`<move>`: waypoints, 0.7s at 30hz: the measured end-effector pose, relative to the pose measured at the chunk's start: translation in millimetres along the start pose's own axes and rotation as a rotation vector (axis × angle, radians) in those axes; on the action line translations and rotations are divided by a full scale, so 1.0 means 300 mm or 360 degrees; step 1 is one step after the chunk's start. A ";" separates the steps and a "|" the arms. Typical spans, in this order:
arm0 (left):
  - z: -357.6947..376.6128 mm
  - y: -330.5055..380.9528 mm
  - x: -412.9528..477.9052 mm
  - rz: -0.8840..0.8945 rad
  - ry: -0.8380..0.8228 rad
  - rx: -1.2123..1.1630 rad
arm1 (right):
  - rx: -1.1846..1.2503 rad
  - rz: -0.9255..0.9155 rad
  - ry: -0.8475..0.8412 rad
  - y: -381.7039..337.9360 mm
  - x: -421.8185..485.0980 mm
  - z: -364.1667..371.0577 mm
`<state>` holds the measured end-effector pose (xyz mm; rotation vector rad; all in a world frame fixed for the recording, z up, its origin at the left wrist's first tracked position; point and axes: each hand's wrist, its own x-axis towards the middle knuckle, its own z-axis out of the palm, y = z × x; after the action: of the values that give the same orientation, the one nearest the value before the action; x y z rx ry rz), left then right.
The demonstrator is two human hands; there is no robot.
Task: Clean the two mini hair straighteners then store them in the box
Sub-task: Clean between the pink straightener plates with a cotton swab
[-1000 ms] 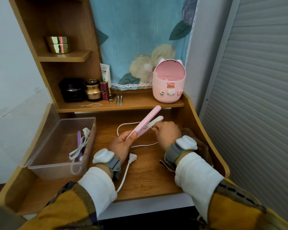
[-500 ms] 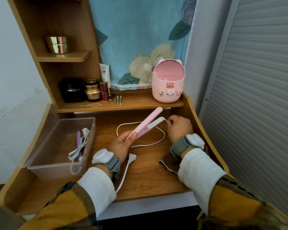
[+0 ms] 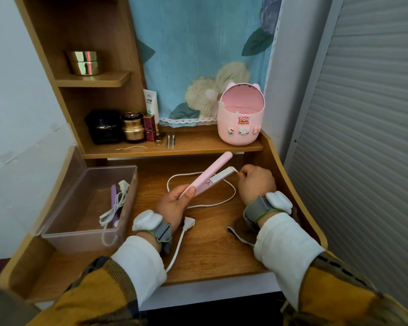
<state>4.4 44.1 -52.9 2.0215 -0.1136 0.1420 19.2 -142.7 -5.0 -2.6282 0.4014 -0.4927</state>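
Right hand (image 3: 257, 182) with swab (image 3: 234, 170), now out at tip of pink straightener (image 3: 206, 177)

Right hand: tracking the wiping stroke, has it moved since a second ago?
Yes. The right hand, pinching a white swab, slid right along the pink straightener's plate to its tip, toward the desk's right side panel.

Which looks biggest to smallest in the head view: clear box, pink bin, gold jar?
1. clear plastic box
2. pink Toy Story bin
3. gold jar; it sits farther back, so its real size is unsure.
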 end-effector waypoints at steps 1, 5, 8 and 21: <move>0.001 -0.002 0.000 0.0000 -0.0006 0.0004 | 0.0016 0.0003 -0.0006 0.003 -0.003 -0.001; 0.004 -0.007 0.004 0.0023 0.0006 -0.0061 | 0.0033 -0.0126 -0.0013 -0.005 -0.040 0.014; 0.007 -0.006 0.000 0.0012 0.0003 -0.0066 | 0.0070 -0.0254 0.0008 -0.013 -0.073 0.050; 0.003 0.006 -0.004 -0.0071 0.0102 -0.0267 | 0.0207 -0.0375 0.0060 0.016 -0.092 0.086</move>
<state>3.1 42.6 -51.9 1.8488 -0.0385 0.1633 3.9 -127.7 -36.5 -2.5545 0.0672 -0.6228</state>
